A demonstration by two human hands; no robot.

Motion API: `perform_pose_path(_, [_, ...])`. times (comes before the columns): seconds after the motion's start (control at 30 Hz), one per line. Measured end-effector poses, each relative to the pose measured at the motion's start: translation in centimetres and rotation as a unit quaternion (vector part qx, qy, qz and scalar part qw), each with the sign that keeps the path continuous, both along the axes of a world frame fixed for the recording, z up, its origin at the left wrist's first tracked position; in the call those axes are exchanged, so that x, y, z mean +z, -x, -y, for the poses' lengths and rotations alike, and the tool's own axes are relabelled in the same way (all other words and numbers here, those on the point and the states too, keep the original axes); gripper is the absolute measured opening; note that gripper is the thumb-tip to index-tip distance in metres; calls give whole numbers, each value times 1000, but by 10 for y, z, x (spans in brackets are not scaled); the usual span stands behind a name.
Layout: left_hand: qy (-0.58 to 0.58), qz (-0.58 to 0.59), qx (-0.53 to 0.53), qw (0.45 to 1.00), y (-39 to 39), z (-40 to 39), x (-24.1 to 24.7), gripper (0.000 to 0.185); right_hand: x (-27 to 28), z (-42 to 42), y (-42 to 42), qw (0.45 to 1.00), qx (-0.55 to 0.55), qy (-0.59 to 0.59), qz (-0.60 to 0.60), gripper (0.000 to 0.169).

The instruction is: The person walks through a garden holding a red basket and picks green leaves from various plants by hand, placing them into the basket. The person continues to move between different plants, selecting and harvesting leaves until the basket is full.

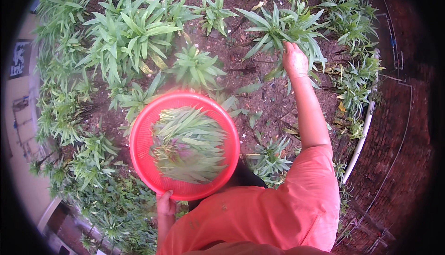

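A round red plastic basket (134,143) is in front of my body, its rim held by my left hand (166,204) at the lower edge. Many long green leaves (189,133) lie in it, stacked mostly side by side, with a purplish patch among them. My right arm reaches forward, and my right hand (294,59) is at the stems of a leafy green plant (278,25) at the upper right. Its fingers are curled in among the leaves; the fingertips are partly hidden, so what they pinch cannot be made out.
More leafy plants (135,32) grow in brown soil (243,53) ahead and at the left. Low dense greenery (121,202) is at the lower left. A white pipe (363,133) edges the bed at the right, beside reddish brick paving (389,143).
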State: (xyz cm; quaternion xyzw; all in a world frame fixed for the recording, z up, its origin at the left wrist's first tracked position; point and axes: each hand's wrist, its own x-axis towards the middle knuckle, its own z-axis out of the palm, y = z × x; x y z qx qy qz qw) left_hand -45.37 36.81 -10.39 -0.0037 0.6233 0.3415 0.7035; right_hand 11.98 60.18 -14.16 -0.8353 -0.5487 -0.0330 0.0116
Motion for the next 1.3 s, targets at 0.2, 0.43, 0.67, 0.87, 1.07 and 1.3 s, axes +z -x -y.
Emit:
perform_pose_path(0.2, [13,3,-11,1000,-2,1,-3,47,-40,-41,-85,985,-85,142,51,25])
perform_pose_path(0.43, [11,-2,4,1000,-12,-2,-6,48,-48,-56,-99,969,-27,215,120,30])
perform_pose_path(0.67, [1,-15,12,1000,-23,-11,-3,46,-59,-45,-98,969,-12,192,155,19])
perform_pose_path(0.87, [5,6,-9,1000,-21,-13,-1,44,-110,-24,-120,995,-58,12,84,17])
perform_pose_path(1.07, [0,-10,-23,1000,-16,-15,-6,43,-97,0,-123,977,-118,-175,-14,32])
perform_pose_path(1.3, [-2,-24,-12,1000,-18,-16,-3,42,-11,54,-101,781,-182,-333,-497,21])
